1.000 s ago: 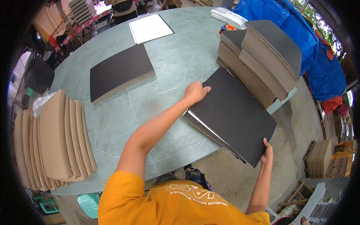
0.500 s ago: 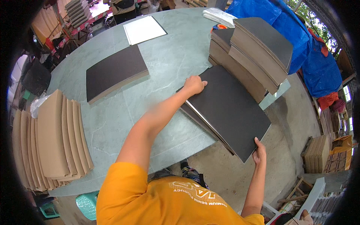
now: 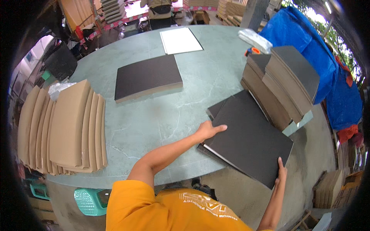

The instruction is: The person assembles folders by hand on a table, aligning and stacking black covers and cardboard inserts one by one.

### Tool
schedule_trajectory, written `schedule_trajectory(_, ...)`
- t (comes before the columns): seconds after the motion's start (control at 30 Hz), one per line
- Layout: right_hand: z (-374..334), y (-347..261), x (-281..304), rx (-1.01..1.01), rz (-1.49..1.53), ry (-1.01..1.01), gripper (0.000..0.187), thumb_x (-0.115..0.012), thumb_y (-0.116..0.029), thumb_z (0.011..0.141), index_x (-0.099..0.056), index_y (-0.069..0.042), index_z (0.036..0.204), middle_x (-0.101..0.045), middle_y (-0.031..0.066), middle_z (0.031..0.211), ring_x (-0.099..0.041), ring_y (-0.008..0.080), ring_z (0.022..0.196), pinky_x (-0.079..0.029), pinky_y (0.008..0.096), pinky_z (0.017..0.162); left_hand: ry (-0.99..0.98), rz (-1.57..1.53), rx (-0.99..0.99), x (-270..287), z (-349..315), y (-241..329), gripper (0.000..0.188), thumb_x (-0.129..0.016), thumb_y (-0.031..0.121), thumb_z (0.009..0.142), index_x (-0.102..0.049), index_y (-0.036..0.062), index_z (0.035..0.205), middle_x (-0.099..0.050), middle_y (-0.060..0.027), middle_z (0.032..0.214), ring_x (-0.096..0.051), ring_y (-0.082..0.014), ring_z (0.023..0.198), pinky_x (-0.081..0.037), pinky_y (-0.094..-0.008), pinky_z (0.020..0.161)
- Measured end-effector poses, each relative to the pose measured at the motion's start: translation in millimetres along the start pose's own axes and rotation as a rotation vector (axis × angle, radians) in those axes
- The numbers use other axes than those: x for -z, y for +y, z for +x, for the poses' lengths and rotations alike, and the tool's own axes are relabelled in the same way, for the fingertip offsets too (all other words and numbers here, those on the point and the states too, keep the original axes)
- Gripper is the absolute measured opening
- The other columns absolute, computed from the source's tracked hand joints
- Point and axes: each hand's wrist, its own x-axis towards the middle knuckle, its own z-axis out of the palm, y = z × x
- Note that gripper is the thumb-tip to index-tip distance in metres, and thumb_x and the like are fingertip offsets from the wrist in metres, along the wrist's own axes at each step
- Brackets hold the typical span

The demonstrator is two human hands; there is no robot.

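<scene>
My left hand and right hand pinch the black board at its left and right edges; I should grip evenly, holding it level and unbent

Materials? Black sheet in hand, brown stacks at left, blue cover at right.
Black sheet: probably paperboard, matte; flat, crisp edges, core unclear.
Brown stacks: likely kraft paper or thin cardboard; dull tan, folded edges.
Blue cover: looks like plastic tarpaulin; slight sheen, creased drape.
</scene>
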Motion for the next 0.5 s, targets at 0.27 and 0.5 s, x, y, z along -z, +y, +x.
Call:
schedule_trajectory(0.27,-86.2,-5.9,-73.2,0.386,0.291,0.077,0.093,-0.068,-0.056,0.066,-0.034,0.006,0.128,-0.048,0.0197,0.121,-0.046,0.0341,0.112,-0.036,0.0415,0.094,0.26,-0.152,-0.411,99.0,-77.1,-27.1,0.081,-0.081,0.042,0.057,-0.05,-0.0044,0.116,-0.061,-0.015,0.102,-0.058,-0.0241,0.093,-0.045,-0.0323,0.083)
schedule_trajectory(0.5,-139.4,-22.1,-155.1,0.684,0.301,-0.307,0.116,-0.074,-0.066,0.046,-0.031,0.0,0.132,-0.041,0.0193,0.13,-0.038,0.0289,0.123,-0.029,0.0441,0.103,0.252,-0.419,-0.454,175.9,-158.4,-66.8,0.073,-0.084,0.023,0.055,-0.048,-0.0017,0.113,-0.055,-0.0088,0.111,-0.051,-0.0185,0.103,-0.04,-0.0317,0.089)
